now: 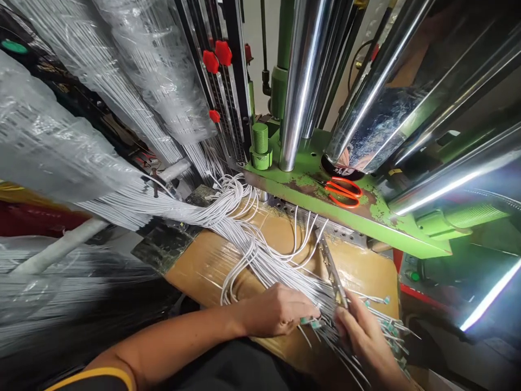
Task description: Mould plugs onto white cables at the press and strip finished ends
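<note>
A thick bundle of thin white wires [244, 239] runs from plastic-wrapped hanks at the left across a brown taped board [203, 263] toward me. Their near ends carry small teal connectors [315, 324]. My left hand [277, 310] lies on the bundle with fingers curled, pinching wire ends by the connectors. My right hand [362, 334] is closed around more wire ends and steadies a long metal strip [334, 271] that slants across the wires.
A green press base [309, 182] with chipped paint stands behind the board, chrome columns [301, 81] rising from it. Orange-handled scissors [344, 191] lie on the base. Plastic-wrapped wire hanks [61, 146] hang at left, red knobs [217, 57] above.
</note>
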A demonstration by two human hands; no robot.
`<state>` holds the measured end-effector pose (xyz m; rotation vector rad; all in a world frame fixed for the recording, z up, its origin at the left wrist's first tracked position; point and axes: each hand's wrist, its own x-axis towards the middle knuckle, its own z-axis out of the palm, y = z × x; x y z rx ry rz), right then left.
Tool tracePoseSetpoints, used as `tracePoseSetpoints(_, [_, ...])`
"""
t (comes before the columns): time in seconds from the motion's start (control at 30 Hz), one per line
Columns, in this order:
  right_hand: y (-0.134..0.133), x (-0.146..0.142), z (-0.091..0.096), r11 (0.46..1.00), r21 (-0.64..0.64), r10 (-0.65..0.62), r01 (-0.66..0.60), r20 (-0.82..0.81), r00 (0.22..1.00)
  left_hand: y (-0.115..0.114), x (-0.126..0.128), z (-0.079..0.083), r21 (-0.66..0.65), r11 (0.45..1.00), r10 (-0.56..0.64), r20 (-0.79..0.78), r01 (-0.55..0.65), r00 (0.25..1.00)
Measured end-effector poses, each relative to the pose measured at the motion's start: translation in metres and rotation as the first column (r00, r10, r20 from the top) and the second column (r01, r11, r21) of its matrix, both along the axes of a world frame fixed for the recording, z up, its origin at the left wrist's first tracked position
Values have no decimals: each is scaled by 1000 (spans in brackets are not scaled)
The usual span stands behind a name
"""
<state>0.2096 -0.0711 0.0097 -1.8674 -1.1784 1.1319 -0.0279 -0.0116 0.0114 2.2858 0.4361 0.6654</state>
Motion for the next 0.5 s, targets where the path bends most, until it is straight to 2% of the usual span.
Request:
tracePoseSetpoints(0.07, [-10,-20,-4,999,-2,-39,39,-68,997,-1,4,-8,92,996,4,-8,-3,1000])
tracePoseSetpoints(0.17, [-14,-31,-10,998,64,-20,23,-37,999,-4,9,-16,117,993,16,-29,-12,999])
tracePoseSetpoints(0.27, [-12,-27,-16,995,92,31,-31,-7,999,-5,15,-19,116,993,4,-42,1,999])
tracePoseSetpoints(0.4, [-13,-20,-24,991,48,129,-128,-12,992,-3,19,-20,125,992,25,-46,-19,999])
tracePoseSetpoints(0.5, [-15,-19,-29,990,30,139,-138,-28,990,-1,20,-21,116,992,48,-57,-41,997])
